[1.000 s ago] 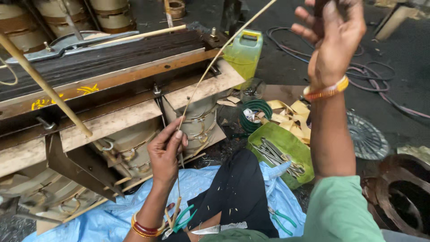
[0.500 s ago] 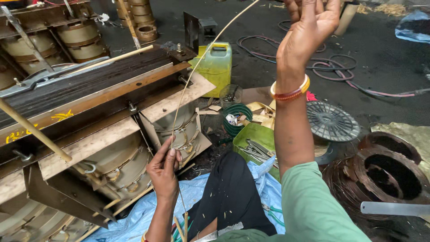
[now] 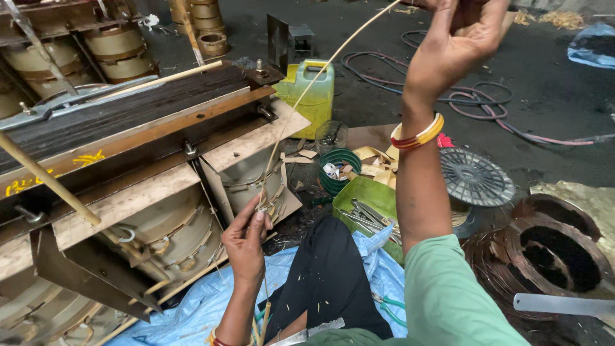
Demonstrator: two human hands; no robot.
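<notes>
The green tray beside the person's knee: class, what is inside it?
Inside the green tray lie grey metal tools, like spanners. The raised right forearm covers the tray's right part, so anything there cannot be seen.

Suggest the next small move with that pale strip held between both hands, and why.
Probably keep drawing the strip upward with the right hand while the left hand pinches it at the winding. The strip runs taut from the left fingers, beside the coil's edge, up to the raised right hand, so tension looks set. The left pinch guides where it seats.
</notes>
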